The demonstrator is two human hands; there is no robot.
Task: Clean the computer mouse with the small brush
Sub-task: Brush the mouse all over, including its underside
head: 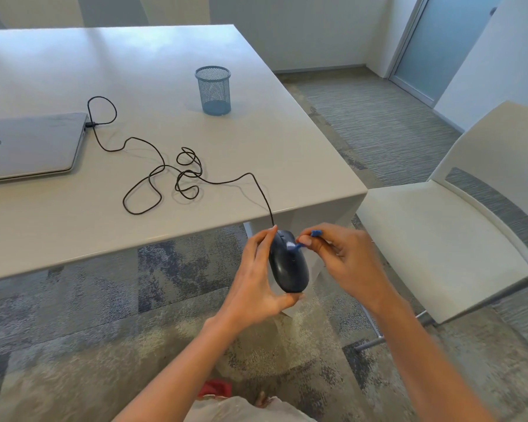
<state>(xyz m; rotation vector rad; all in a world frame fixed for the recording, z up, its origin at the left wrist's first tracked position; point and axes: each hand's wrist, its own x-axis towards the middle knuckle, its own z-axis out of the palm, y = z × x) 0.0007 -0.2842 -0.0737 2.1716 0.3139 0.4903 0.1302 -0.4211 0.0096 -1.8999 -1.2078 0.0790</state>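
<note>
A dark wired computer mouse (288, 266) is held in the air below the table's near corner, top side facing me. My left hand (256, 281) grips it by its left side and rear end. My right hand (342, 257) pinches a small blue brush (300, 245) between thumb and fingers. The brush's tip rests on the mouse's front part near the buttons. The mouse's black cable (177, 175) rises over the table edge, lies in loose loops on the top and plugs into a closed silver laptop (28, 144).
A white table (134, 71) fills the upper left. On it stands a blue mesh pen cup (213, 90). A white chair (445, 233) stands at the right, close to my right arm. Patterned carpet lies below.
</note>
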